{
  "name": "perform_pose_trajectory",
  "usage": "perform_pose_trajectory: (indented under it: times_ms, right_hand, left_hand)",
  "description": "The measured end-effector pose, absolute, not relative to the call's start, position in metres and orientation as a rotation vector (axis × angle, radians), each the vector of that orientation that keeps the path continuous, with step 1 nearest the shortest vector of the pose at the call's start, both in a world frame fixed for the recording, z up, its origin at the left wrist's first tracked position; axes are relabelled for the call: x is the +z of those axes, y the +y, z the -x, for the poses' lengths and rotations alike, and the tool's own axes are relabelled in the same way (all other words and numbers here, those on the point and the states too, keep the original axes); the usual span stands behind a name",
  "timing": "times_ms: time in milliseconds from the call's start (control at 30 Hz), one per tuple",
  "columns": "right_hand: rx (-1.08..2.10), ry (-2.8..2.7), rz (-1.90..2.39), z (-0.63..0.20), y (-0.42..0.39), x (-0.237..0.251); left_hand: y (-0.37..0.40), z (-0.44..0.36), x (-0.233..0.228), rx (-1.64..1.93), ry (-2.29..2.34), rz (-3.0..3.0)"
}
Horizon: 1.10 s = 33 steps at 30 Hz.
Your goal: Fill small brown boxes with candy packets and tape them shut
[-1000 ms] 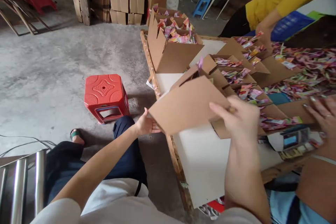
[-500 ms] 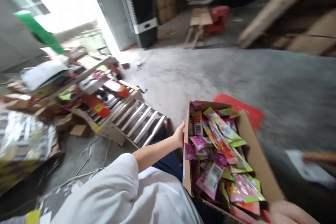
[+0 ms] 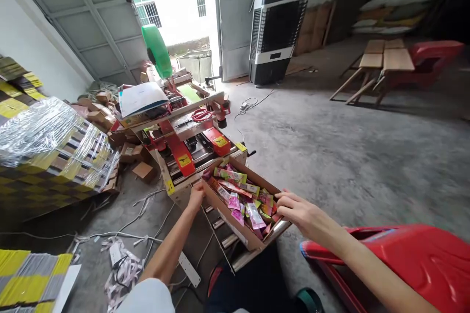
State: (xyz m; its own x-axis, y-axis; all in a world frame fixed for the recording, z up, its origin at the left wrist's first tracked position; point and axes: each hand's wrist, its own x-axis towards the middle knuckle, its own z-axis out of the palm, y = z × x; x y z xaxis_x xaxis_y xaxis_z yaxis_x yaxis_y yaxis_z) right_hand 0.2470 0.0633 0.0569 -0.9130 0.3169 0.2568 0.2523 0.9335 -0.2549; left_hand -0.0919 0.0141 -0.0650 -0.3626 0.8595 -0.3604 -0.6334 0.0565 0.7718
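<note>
An open cardboard box (image 3: pixel 232 227) full of small pink, green and orange candy packets (image 3: pixel 240 190) rests over the metal rollers (image 3: pixel 229 240) of a carton sealing machine. My left hand (image 3: pixel 197 195) holds the box's left side near its far corner, with part of the fingers hidden. On the opposite side, my right hand (image 3: pixel 295 209) grips the right edge, fingers over the rim. Just beyond the box, the machine's red guides (image 3: pixel 183 155) with yellow labels stand on either side of its track.
A red plastic stool (image 3: pixel 411 254) is close on my right. To the left stand a wrapped carton stack (image 3: pixel 55 151) and flat yellow-grey cartons (image 3: pixel 33 279). Cables and tape scraps (image 3: pixel 123 269) litter the floor. Farther off are an air cooler (image 3: pixel 277 34) and wooden bench (image 3: pixel 385 61).
My view has swung to the right side of the room's doorway, and the box has moved from beside me onto the machine's rollers. Both hands stay on it.
</note>
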Motion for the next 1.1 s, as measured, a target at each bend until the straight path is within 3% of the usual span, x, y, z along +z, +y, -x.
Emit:
perform_pose_trajectory:
  times_ms: [167, 400, 600, 833, 967, 1100]
  right_hand:
    - [0.369, -2.505, 0.637, -0.240, 0.029, 0.062]
    - [0.253, -2.942, 0.888, -0.143, 0.052, 0.023]
    - [0.312, -2.897, 0.916, -0.132, 0.059, 0.001]
    - [0.886, -2.439, 0.519, -0.152, 0.069, 0.019]
    - [0.642, -2.032, 0.739, -0.174, 0.063, 0.056]
    - [0.565, -2.107, 1.155, -0.176, 0.048, 0.064]
  left_hand:
    - [0.005, 0.116, -0.028, 1.788, 1.055, -0.763]
    - [0.008, 0.136, -0.012, 1.526, 1.100, -1.546]
    - [0.021, 0.133, 0.014, 1.138, 1.144, -1.930]
    - [0.060, 0.096, 0.004, 0.863, 1.947, -2.087]
    - [0.063, 0.077, -0.001, 0.621, 2.421, -2.188]
    - [0.062, 0.068, -0.003, 0.746, 2.544, -2.056]
